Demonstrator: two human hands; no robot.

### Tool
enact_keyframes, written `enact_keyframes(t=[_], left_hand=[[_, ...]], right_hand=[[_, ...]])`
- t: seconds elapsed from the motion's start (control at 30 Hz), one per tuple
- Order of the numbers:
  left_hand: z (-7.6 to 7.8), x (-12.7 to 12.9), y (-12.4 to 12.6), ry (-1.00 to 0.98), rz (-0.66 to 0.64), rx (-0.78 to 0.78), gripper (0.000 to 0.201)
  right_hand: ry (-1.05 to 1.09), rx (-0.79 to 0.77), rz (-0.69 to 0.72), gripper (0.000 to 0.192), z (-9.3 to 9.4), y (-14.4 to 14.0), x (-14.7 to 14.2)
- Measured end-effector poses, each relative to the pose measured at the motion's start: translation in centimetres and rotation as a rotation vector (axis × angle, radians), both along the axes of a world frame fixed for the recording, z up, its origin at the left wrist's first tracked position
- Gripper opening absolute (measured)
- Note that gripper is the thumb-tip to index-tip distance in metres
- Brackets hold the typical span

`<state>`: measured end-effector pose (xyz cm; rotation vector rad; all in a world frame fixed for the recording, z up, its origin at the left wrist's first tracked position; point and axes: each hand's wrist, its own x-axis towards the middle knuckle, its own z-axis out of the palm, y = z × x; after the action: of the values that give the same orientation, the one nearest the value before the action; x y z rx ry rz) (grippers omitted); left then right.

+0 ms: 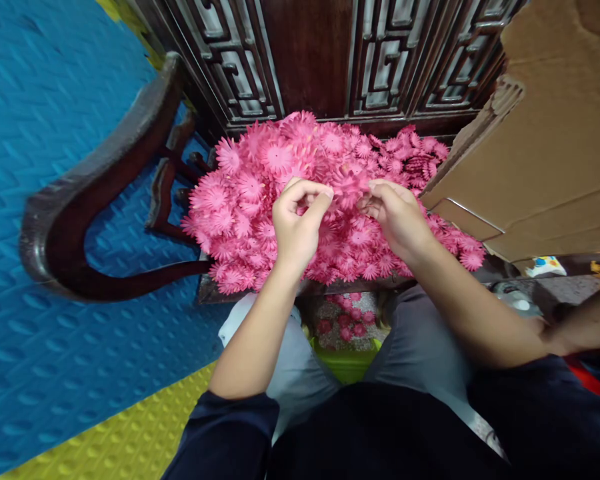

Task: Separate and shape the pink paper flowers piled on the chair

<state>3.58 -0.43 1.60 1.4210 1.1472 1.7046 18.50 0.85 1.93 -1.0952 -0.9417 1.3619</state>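
Dark chair seat (pixel 215 290) mostly hidden under pink flower heap (pixel 250 200), hands (pixel 295 227) above.

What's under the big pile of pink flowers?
The pile of pink flowers sits on a dark wooden chair; only the seat's front edge shows. The rest of the seat is covered.
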Motion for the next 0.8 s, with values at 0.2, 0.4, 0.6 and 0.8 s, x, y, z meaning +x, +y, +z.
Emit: enact_keyframes(t=[0.2,0.4,0.6,0.8], left_hand=[[0.3,0.1,-0.1,0.044,0.143,0.039,0.014],[1.2,-0.8,-0.4,0.091,0.490,0.147,0.017],[1.0,-3.5,0.6,0.362,0.682,0.012,0.018],[0.2,-3.3,1.4,0.635,0.610,-0.018,0.021]], right_hand=[[0.038,0.023,-0.031,0.013,-0.1,0.0,-0.2],[-0.009,0.009,-0.072,0.019,-1.1,1.4,1.7],[-0.119,0.082,0.034,0.023,-0.8,1.6,2.4],[-0.044,-0.065,0.180,0.009,0.2,-0.5,-0.1]])
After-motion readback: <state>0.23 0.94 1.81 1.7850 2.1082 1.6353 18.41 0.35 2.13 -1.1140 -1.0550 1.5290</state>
